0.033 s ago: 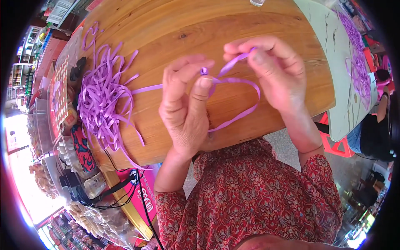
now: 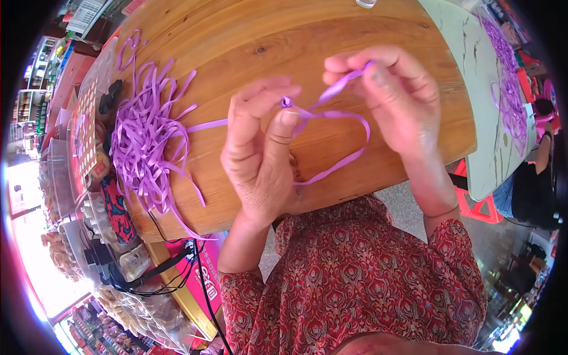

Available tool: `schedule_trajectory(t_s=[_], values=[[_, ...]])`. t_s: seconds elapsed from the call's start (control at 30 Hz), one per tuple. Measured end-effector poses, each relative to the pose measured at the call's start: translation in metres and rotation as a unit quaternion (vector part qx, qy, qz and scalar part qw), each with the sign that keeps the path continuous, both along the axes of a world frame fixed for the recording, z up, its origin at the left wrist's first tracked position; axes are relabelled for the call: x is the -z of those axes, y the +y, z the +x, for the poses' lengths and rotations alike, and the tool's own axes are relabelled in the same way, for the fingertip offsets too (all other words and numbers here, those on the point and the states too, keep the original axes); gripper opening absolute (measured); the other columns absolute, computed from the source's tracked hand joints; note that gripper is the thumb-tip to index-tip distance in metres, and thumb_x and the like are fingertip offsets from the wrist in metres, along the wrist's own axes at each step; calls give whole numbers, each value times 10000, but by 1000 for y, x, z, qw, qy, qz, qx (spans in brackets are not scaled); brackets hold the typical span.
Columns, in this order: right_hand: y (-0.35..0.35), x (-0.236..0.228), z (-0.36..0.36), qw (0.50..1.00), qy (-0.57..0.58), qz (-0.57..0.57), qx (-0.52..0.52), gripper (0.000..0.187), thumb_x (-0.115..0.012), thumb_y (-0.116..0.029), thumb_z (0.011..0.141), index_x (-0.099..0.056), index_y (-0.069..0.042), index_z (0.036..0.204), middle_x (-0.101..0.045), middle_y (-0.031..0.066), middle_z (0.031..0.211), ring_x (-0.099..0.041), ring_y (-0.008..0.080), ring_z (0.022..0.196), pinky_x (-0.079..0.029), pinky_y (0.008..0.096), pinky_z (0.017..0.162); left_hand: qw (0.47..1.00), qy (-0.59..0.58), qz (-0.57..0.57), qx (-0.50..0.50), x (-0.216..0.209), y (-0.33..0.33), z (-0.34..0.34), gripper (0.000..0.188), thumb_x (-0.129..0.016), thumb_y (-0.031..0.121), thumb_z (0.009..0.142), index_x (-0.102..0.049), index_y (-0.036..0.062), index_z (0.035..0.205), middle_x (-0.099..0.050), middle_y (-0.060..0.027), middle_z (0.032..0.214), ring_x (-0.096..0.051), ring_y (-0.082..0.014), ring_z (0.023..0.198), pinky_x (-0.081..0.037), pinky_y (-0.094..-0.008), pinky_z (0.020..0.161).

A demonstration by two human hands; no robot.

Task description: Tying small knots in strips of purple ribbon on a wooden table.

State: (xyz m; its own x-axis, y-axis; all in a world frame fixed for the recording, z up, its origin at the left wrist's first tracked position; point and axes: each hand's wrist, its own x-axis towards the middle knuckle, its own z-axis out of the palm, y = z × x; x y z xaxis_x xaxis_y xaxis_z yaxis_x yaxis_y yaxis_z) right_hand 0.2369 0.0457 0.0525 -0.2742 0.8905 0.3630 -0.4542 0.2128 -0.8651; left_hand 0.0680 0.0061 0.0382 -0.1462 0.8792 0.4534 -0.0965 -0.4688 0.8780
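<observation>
Head view: what differs from the earlier frame?

Very little. The right hand (image 2: 405, 97) has shifted slightly up and outward, the left hand (image 2: 257, 154) a touch to the left, so the gap between them is a bit wider.

And the grips?

Both are narrow. The left pinches a small rolled curl (image 2: 287, 102) of purple ribbon (image 2: 340, 86) between thumb and fingers; the right pinches another stretch of it between thumb and forefinger.

Where does the ribbon lie?

Between the hands, above the wooden table (image 2: 260, 29), with a loop (image 2: 367, 133) bowing out to the right. A strand runs from the left hand to the tangled pile (image 2: 145, 139), which looks unchanged.

What is hard to make out?

The ribbon's path behind the left hand is hidden, so I cannot tell how the pieces join there. The right fingertips are blurred. A clear glass (image 2: 366, 3) is cut off at the top, and the purple heap (image 2: 503, 71) at far right bends with the rim.
</observation>
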Motion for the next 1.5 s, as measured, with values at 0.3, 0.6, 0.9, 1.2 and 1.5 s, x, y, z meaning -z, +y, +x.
schedule_trajectory(t_s=[0.3,0.6,0.9,1.2,1.5], values=[[0,-20,22,960,-89,191,186,288,-480,-73,919,-532,43,1178,-562,79,906,-545,132,793,-445,236,669,946,-245,-138,164,-32,-16,-7,203,-537,60,898,-571,-30,1076,-568,-21,861,-486,-91,684,-446,-228,671],[-16,-21,7,959,-206,181,64,220,-544,7,862,-604,31,1072,-572,94,917,-555,112,737,-460,203,607,992,-15,-63,107,-26,-16,-1,128,-583,59,863,-643,-5,957,-618,-51,848,-501,-104,745,-406,-227,718],[-22,-16,4,987,-107,99,62,261,-633,90,760,-605,37,1014,-591,112,892,-589,138,779,-495,217,645,993,114,5,40,-13,-15,5,82,-590,76,866,-605,-4,874,-625,-78,797,-524,-141,669,-421,-255,599],[-14,-13,11,944,-215,229,100,256,-664,99,718,-624,32,962,-619,136,888,-613,169,786,-506,241,671,996,54,0,68,0,-10,14,236,-470,217,954,-535,-2,893,-525,-36,787,-360,-66,564,-291,-204,514],[-12,-9,13,926,-242,265,115,252,-700,78,685,-634,15,921,-623,123,841,-608,173,735,-475,243,597,998,45,2,42,5,-5,19,247,-471,223,954,-537,4,861,-496,-22,744,-349,-63,581,-283,-203,535]])
